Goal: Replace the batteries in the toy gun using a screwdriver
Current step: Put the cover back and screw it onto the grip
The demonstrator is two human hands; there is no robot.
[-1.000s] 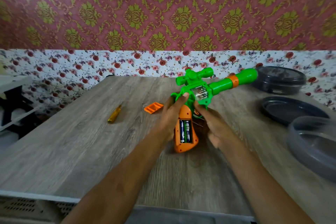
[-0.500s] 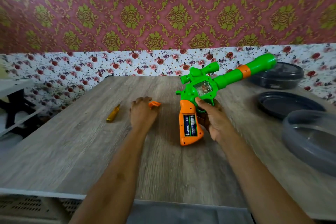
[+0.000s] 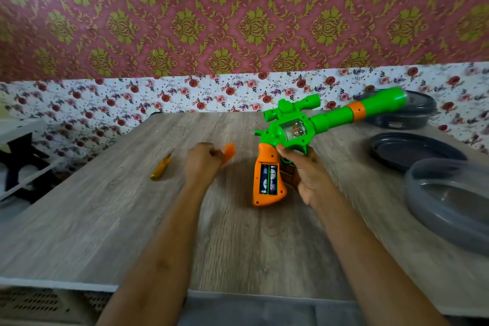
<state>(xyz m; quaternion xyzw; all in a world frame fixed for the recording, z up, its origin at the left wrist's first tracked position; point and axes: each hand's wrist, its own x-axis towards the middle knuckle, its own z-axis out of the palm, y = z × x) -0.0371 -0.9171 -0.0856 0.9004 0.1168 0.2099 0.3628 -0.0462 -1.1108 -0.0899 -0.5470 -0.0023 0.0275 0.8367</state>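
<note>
Green toy gun [image 3: 291, 132] in right hand's [image 3: 307, 180] closed grip, barrel pointing up-right.

Both bare forearms rose from the bottom edge of the frame toward its middle. The left hand [image 3: 202, 164] sat left of centre with its back toward the camera, fingers curled and pinched shut on a small orange cover [image 3: 229, 153] that stuck out to its right. The right hand [image 3: 307, 176] sat just right of centre, wrist bent slightly, its grip closed around the toy gun [image 3: 288, 135] near the trigger, thumb [image 3: 284, 149] laid across the top of the handle and fingers wrapped behind. The two hands were apart.
</note>
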